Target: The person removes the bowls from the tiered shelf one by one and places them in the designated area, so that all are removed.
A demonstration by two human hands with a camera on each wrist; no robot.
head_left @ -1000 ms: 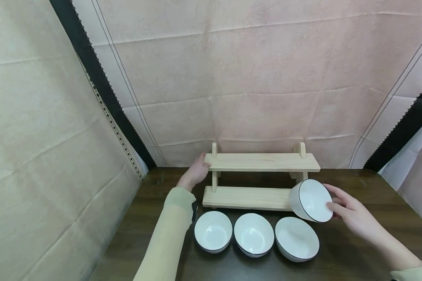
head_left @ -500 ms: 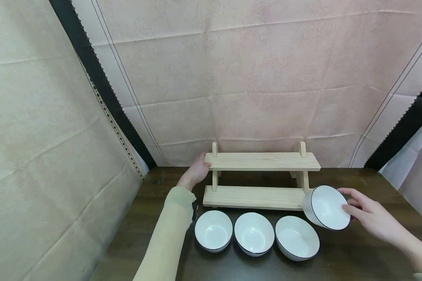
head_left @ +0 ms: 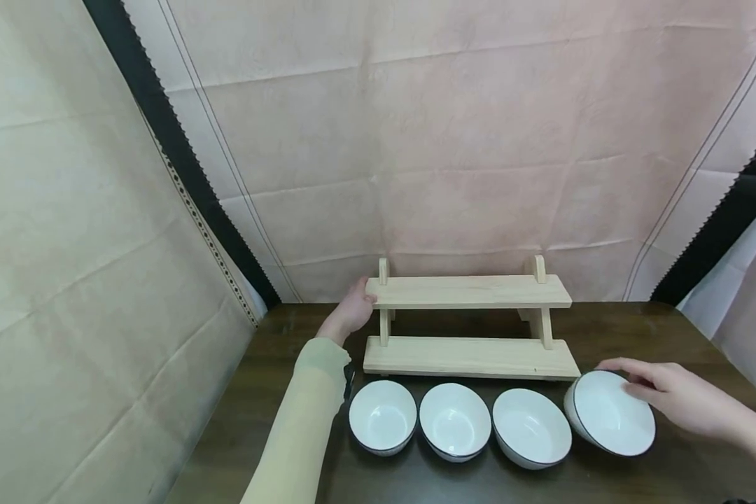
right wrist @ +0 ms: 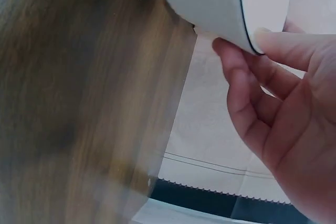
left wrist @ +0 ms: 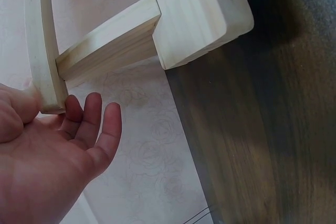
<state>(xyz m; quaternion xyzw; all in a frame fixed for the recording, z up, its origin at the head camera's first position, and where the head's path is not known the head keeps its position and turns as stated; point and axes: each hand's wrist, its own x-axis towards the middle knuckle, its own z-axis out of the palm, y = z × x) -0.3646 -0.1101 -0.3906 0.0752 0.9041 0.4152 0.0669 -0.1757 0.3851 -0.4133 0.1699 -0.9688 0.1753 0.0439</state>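
A two-tier wooden shelf (head_left: 469, 358) stands at the back of the dark table. My left hand (head_left: 353, 308) pinches the left end of its upper board (left wrist: 44, 51) between thumb and fingers, as the left wrist view shows. At the right, my right hand (head_left: 664, 392) grips the rim of a white bowl (head_left: 614, 413) with a dark edge line, thumb inside and fingers outside. That bowl is tilted toward me, beside the right end of a row of three like bowls: a left one (head_left: 383, 416), a middle one (head_left: 456, 420) and a right one (head_left: 532, 428).
The brown wooden table (head_left: 252, 420) reaches back to a pale patterned cloth (head_left: 466, 154) hung behind the shelf. Another cloth (head_left: 101, 280) closes off the left side. Both shelf boards are bare, with short upright posts (head_left: 540, 269) on top.
My right hand has carried its bowl from the lower board's right end, rightward and toward me, down beside the row. The left hand has kept its hold on the shelf.
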